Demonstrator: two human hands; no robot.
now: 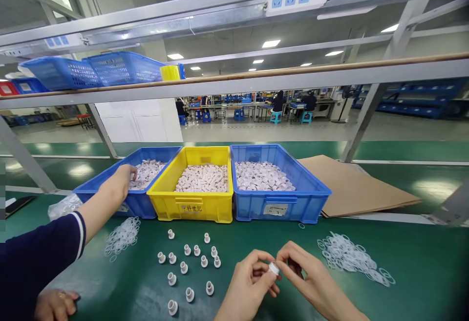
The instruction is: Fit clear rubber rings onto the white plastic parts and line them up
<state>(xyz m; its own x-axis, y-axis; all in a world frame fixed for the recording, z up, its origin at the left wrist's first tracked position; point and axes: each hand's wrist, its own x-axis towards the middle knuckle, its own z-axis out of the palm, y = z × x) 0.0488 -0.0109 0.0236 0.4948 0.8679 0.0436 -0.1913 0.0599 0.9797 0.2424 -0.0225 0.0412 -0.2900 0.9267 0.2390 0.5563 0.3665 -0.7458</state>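
From my view, the left hand [247, 282] has its fingers curled around a small white piece [273, 268], held over the near part of the green table [120, 287]. I judge that this grip steadies the piece and leaves its edge exposed to the right hand [311, 277], whose thumb and forefinger come together beside it. I cannot tell whether those fingertips pinch the piece or something thin against it.

The loose rings [351, 257] lie right of the hands, probably for easy reach; a second ring pile [122, 237] sits at the left, nearer a co-worker's arm [106, 196]. That person's hand [126, 172] dips into the left blue bin [135, 205]. The three bins stand side by side at the far side of the work area, with a yellow bin [220, 208] in the middle and a right blue bin [308, 204], their open tops seeming to suit picking.

Flanged pieces [189, 295] stand scattered left of the hands, pale, smooth and round, each with a narrow neck above a wider base. The rings look thin, translucent and flexible. The bins appear to be rigid plastic, beside flat brown cardboard [359, 186] at the right and a crinkled clear bag [64, 206] at the left.
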